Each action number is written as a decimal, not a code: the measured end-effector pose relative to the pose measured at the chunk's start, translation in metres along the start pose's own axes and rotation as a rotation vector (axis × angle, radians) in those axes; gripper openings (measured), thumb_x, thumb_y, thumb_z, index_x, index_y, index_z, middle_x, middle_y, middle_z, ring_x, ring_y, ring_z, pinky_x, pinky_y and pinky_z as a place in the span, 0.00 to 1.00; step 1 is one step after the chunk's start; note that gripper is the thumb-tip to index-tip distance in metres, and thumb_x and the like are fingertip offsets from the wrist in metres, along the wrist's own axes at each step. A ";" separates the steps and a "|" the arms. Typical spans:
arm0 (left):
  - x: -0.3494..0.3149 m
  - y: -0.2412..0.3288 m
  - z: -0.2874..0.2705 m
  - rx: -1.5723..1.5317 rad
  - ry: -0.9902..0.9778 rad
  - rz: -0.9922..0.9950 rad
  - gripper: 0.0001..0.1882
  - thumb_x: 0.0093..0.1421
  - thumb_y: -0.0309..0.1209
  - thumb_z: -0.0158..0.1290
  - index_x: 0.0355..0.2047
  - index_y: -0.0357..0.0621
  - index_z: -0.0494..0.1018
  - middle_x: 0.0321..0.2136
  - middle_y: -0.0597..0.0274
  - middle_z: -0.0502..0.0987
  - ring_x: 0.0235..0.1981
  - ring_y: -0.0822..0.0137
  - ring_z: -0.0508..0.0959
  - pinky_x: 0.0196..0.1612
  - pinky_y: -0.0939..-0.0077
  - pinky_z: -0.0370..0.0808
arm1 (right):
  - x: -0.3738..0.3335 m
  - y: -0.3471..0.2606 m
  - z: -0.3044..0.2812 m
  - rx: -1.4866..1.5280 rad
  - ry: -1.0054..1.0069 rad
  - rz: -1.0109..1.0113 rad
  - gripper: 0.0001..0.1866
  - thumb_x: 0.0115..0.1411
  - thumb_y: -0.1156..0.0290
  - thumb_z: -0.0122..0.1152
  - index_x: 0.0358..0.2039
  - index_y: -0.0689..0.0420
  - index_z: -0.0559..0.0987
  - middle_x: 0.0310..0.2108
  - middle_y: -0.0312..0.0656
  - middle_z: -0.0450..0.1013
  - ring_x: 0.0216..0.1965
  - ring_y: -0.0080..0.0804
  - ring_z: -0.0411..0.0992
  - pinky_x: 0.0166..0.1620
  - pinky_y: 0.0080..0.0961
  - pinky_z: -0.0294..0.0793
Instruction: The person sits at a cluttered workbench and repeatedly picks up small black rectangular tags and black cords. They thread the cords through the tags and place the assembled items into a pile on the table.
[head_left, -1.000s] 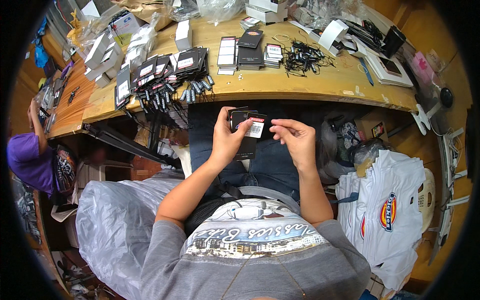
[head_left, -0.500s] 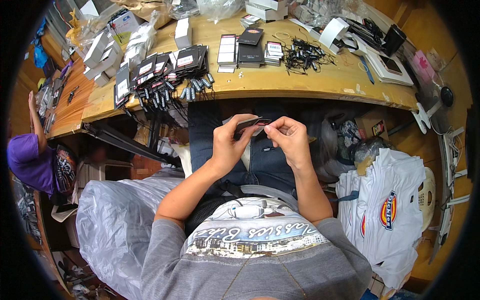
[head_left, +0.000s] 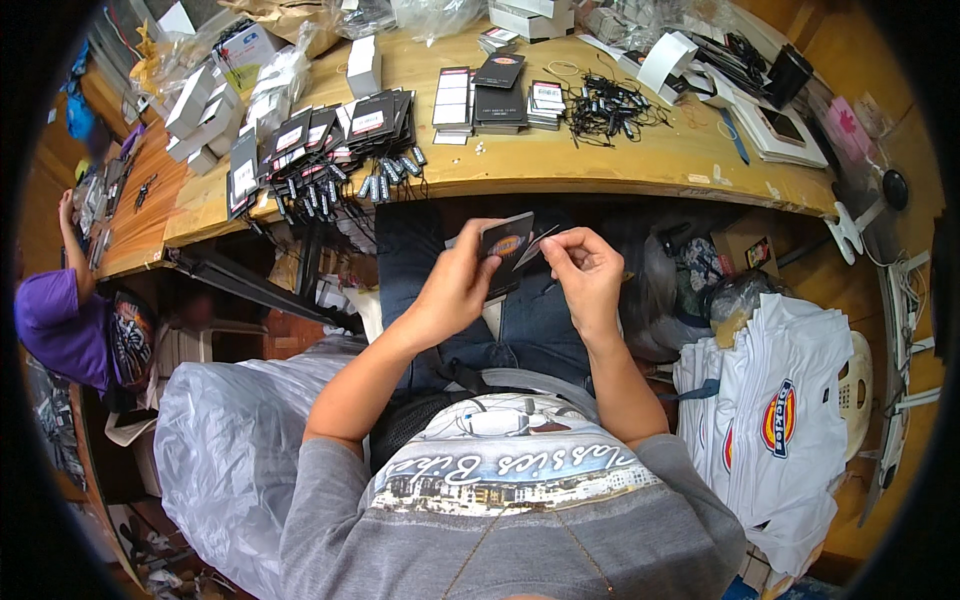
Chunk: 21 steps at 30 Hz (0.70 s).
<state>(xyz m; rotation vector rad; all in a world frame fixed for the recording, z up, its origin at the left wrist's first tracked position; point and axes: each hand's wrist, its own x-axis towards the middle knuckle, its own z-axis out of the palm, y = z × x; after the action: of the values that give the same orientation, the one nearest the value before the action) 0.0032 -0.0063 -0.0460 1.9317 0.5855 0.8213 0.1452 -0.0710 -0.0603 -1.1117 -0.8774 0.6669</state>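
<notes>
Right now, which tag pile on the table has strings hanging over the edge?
The messy tag heap on the left: its strings dangle there; the neat middle stacks show none.

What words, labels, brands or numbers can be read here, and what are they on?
I give places only, not wording.
White shirts: large, clear lettering on a red and yellow emblem.
Grey T-shirt: large script, upside down in this view.
Black tag in the left hand: oval emblem, lettering too small to read.
Pile of black tags on the table: white labels, print too small to read.
</notes>
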 end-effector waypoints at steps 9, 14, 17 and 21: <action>-0.001 0.019 -0.001 0.130 0.096 0.115 0.12 0.47 0.16 0.46 0.34 0.35 0.62 0.25 0.50 0.73 0.30 0.58 0.75 0.28 0.77 0.70 | -0.004 -0.009 0.006 -0.134 -0.069 -0.186 0.03 0.45 0.80 0.56 0.19 0.63 0.71 0.16 0.32 0.66 0.18 0.11 0.61 0.20 0.08 0.59; -0.002 0.013 0.000 0.263 0.100 0.193 0.15 0.45 0.15 0.45 0.35 0.37 0.63 0.22 0.49 0.72 0.26 0.56 0.74 0.26 0.74 0.71 | -0.007 -0.010 0.006 -0.138 -0.049 -0.144 0.03 0.45 0.81 0.55 0.18 0.64 0.71 0.15 0.31 0.66 0.17 0.11 0.61 0.20 0.08 0.60; -0.004 0.012 0.004 0.308 0.120 0.244 0.17 0.44 0.14 0.45 0.36 0.38 0.63 0.22 0.50 0.71 0.24 0.55 0.74 0.23 0.72 0.70 | -0.008 -0.010 0.010 -0.101 -0.016 -0.158 0.03 0.45 0.82 0.55 0.18 0.64 0.71 0.16 0.31 0.66 0.18 0.11 0.61 0.21 0.08 0.60; -0.006 0.019 0.001 0.285 0.018 0.176 0.17 0.46 0.16 0.44 0.39 0.39 0.64 0.24 0.49 0.71 0.27 0.57 0.74 0.27 0.73 0.69 | -0.005 -0.005 0.009 -0.075 -0.022 -0.206 0.03 0.45 0.81 0.56 0.19 0.64 0.71 0.17 0.32 0.67 0.19 0.11 0.61 0.21 0.09 0.61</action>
<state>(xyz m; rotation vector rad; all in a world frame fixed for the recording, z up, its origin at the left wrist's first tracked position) 0.0012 -0.0193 -0.0309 2.2631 0.5738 0.9054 0.1355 -0.0725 -0.0555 -1.0645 -1.0274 0.4796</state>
